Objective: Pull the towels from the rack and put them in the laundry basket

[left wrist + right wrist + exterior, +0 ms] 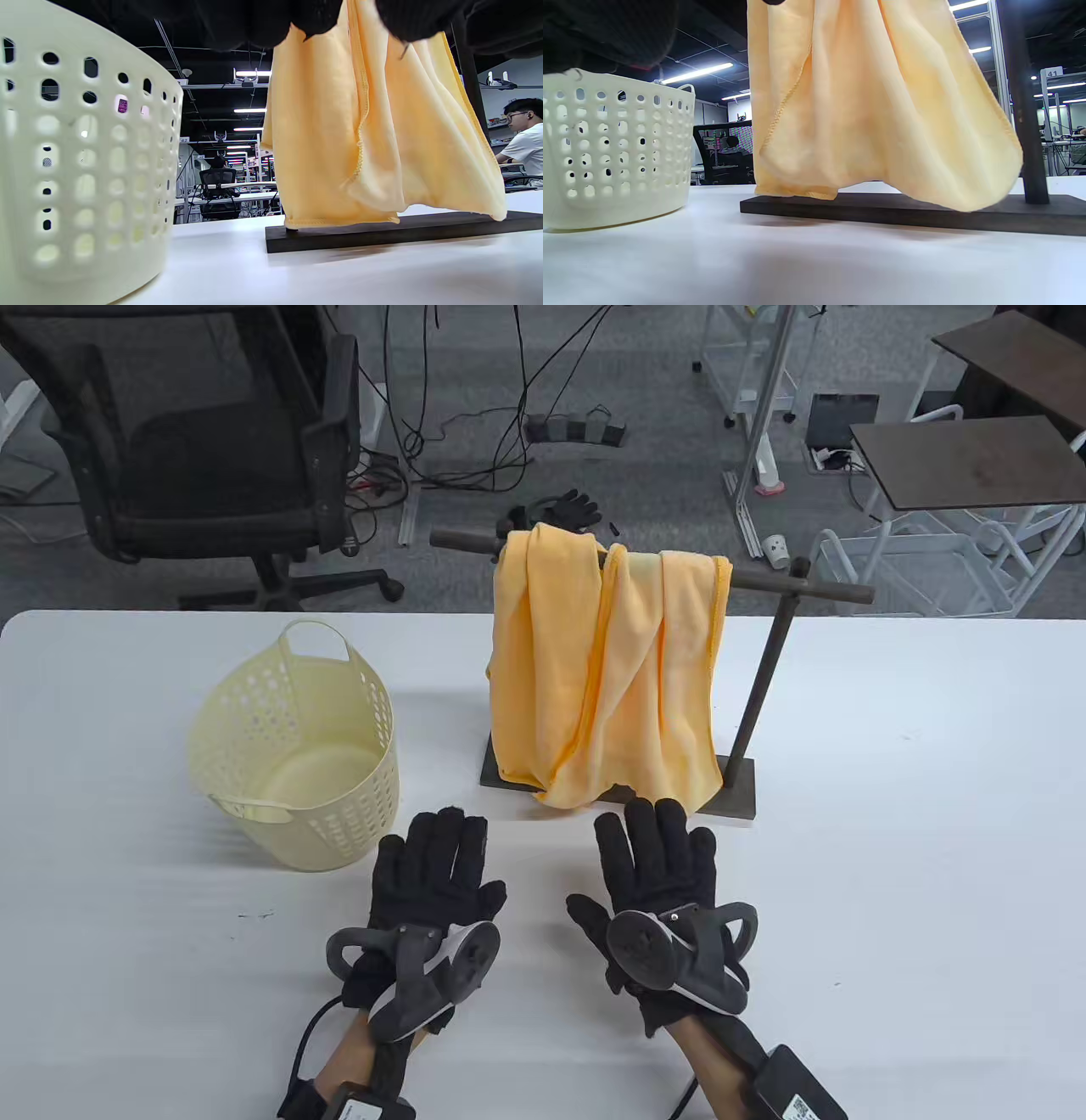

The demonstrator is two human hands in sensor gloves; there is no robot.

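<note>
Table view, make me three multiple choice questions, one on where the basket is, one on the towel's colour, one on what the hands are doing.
1. Where does the laundry basket stand relative to the towel rack?
A. Left of it
B. Right of it
C. Behind it

2. What colour is the towel?
A. Blue
B. Yellow-orange
C. White

3. What state are the left hand and right hand in?
A. Both gripping the towel
B. One inside the basket
C. Both flat, holding nothing

Answers: 1 A, it stands on the view's left. 2 B, the draped cloth is yellow-orange. 3 C, fingers lie straight on the table.
</note>
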